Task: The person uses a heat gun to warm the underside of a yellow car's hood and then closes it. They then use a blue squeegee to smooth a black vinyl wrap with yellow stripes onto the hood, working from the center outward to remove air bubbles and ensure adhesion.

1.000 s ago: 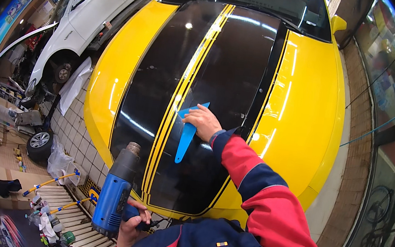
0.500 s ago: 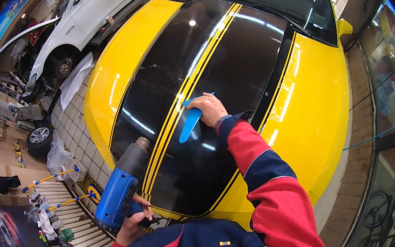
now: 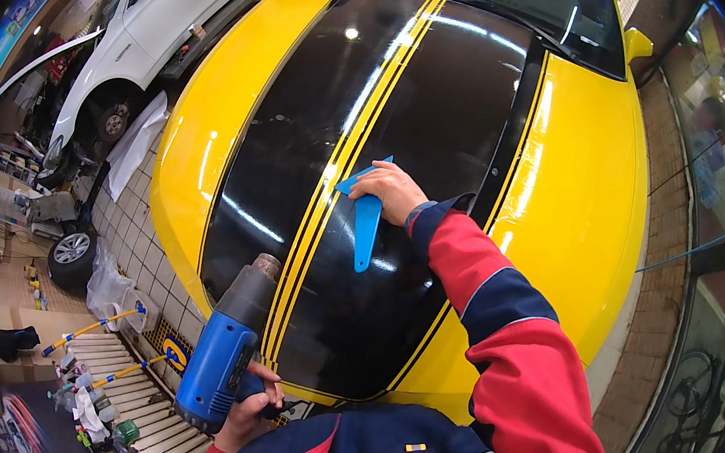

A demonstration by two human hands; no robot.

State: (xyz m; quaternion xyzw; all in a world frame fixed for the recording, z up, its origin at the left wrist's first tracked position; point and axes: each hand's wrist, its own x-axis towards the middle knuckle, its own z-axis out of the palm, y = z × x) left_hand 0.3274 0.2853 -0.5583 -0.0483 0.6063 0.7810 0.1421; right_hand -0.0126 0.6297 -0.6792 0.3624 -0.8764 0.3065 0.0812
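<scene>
Black glossy vinyl film (image 3: 398,231) covers the middle of the yellow car bonnet (image 3: 563,215), split by thin yellow pinstripes (image 3: 342,170) running front to back.

Right hand (image 3: 394,191): fingers folded over the upper end of a blue plastic squeegee (image 3: 365,222), pressing it flat on the film just right of the pinstripes; the blade's long end points toward the bonnet's near edge. Red and navy jacket sleeve (image 3: 503,334) reaches across the bonnet.

Left hand (image 3: 250,403): wrapped around the grip of a blue heat gun (image 3: 225,350) with a dark grey nozzle. Nozzle hangs over the near left part of the film, apart from the squeegee, tilted up the bonnet.

Judgement: smoothing stage of the wrap, squeegee working beside the stripes, heat held ready. Next stroke likely calls for firm even pressure along the stripe line, with the nozzle kept off the film's surface.

Background: white car (image 3: 147,28) on the left, tools on the tiled floor (image 3: 124,215).
</scene>
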